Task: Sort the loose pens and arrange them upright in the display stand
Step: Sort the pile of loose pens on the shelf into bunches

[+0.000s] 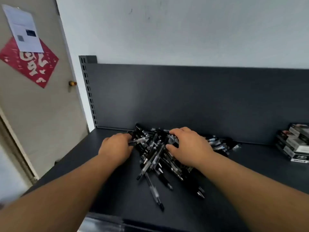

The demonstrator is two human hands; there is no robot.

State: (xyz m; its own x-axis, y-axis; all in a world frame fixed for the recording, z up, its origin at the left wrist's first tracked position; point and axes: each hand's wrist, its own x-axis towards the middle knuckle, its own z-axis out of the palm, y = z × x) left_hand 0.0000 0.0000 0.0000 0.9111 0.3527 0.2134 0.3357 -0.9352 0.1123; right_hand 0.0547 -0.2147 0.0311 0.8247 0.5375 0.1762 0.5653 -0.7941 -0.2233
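Note:
A heap of loose pens point(155, 153), black and clear-barrelled, lies on the dark grey shelf point(108, 190) close to its back panel. Several stray pens point toward the front edge, the nearest being a clear pen point(154, 192). My left hand point(117, 146) is at the heap's left side, its fingers curled over a clear pen that sticks out to the right. My right hand point(189, 146) lies on top of the heap, fingers curled down into the pens and thumb spread below them. No display stand is in view.
A stack of small black-and-white boxes point(294, 144) sits at the shelf's right end. The dark back panel point(184, 97) rises behind the heap, with a slotted upright point(88, 91) at its left. A door point(38, 106) stands to the left.

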